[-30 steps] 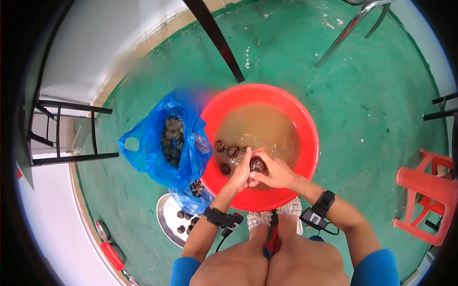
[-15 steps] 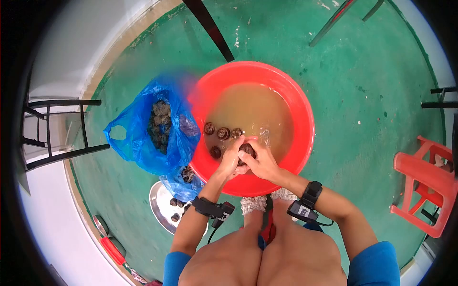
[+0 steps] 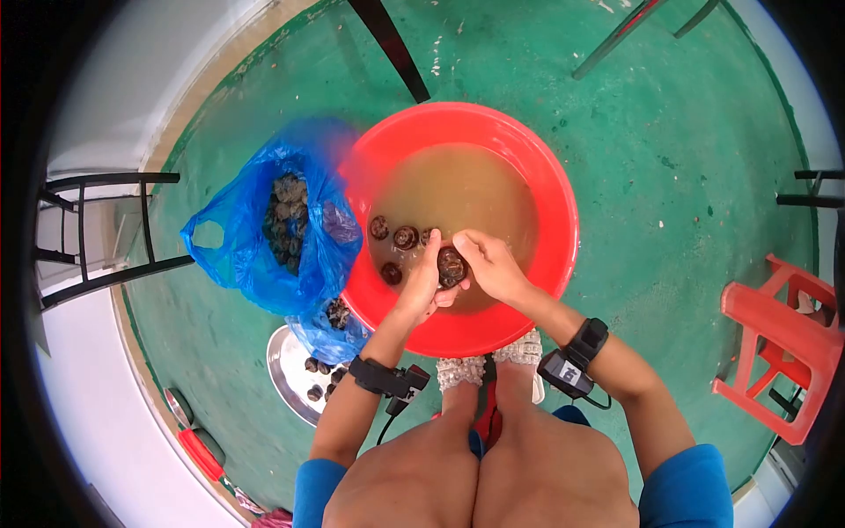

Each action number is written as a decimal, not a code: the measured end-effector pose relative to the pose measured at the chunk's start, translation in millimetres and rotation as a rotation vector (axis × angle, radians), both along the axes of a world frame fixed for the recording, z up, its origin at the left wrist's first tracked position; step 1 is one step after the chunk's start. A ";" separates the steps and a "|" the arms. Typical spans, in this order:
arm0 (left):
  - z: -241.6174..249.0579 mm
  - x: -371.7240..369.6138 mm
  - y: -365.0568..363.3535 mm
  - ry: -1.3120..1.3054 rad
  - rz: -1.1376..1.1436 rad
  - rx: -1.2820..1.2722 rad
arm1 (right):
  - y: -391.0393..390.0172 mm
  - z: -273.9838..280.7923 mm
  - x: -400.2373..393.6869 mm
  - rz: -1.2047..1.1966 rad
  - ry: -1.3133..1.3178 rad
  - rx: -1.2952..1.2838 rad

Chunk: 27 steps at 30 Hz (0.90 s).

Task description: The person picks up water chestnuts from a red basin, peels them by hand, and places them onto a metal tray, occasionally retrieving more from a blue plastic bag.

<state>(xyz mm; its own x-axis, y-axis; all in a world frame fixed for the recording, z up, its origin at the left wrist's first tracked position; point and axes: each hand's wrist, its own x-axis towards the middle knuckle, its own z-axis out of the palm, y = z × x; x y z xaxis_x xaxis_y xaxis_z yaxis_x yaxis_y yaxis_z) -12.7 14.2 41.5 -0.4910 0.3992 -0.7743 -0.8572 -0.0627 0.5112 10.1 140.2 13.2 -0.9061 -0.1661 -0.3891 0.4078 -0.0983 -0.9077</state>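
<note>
Over the red basin (image 3: pixel 556 229), my left hand (image 3: pixel 424 282) is closed round a dark brown, shiny round lump (image 3: pixel 451 267) with paler markings, its fingers under it. My right hand (image 3: pixel 495 268) is closed at the lump's right side, with the thumb by its upper edge and the other fingers partly hidden. Murky brownish water (image 3: pixel 466 189) fills the basin's bottom. Several similar round lumps (image 3: pixel 406 238) sit in it left of my hands, one partly covered by my left thumb.
A blue plastic bag (image 3: pixel 238 255) with grey, muddy lumps (image 3: pixel 288 207) leans at the basin's left. Below it, a metal tray (image 3: pixel 283 370) holds several dark lumps (image 3: pixel 314 392). A red plastic stool (image 3: pixel 775 343) stands right. Black furniture legs (image 3: pixel 392 48) reach the green floor beyond the basin.
My hands have turned the lump and spread slightly apart, so more of its patterned face shows. My right thumb has shifted to its upper edge. The view has shifted slightly.
</note>
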 end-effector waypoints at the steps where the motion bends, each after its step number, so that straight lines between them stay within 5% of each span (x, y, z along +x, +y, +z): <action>1: -1.4 -0.1 -1.7 -0.044 0.015 0.030 | 1.3 -2.9 2.5 0.004 0.001 -0.002; 3: -8.9 -0.5 -7.3 -0.131 0.040 0.083 | -0.2 -9.2 11.0 0.046 0.455 0.263; 7: -6.9 -0.7 -9.5 -0.122 -0.103 0.088 | 2.5 -6.4 15.9 0.107 0.158 0.031; 14: 0.7 3.2 -3.5 0.022 -0.122 0.019 | 4.0 1.1 17.3 0.039 0.168 -0.097; 22: -4.1 7.1 2.0 0.236 -0.049 -0.074 | 16.4 26.0 15.7 0.092 0.437 0.439; 27: -7.3 8.8 3.4 0.283 -0.022 -0.112 | 20.0 25.5 13.9 0.111 0.432 0.364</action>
<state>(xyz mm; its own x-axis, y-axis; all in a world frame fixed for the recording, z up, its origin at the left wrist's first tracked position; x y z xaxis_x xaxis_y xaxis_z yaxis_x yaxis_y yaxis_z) -3.9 17.6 34.2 -0.6858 0.3325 -0.6474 -0.6799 0.0244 0.7329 24.0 160.1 38.7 -0.9802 -0.1943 -0.0372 -0.0178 0.2741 -0.9615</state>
